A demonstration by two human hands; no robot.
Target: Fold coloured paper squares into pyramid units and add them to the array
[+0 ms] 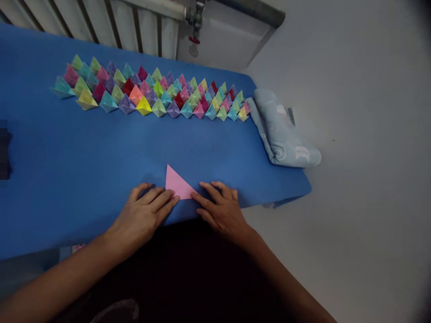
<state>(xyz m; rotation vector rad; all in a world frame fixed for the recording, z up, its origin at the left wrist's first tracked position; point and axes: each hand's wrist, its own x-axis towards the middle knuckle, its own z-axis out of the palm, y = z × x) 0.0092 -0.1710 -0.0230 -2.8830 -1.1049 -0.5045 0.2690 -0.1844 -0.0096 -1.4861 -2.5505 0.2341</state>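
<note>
A pink paper triangle [178, 185] lies flat near the front edge of the blue-covered table [101, 157], one point toward the back. My left hand [144, 214] rests at its lower left corner, thumb and fingertips on the paper, the index finger reaching past it on the table. At the right corner, a fingertip of my right hand [224, 213] touches the paper, with the fingers spread. Neither hand grips anything; both press from above.
Rows of small folded paper boats [143, 106] in many colours stand along the back of the table. A folded light-blue cloth [283, 130] lies at the right end. Behind are a radiator [124, 24] and a pipe with a red valve [194, 40].
</note>
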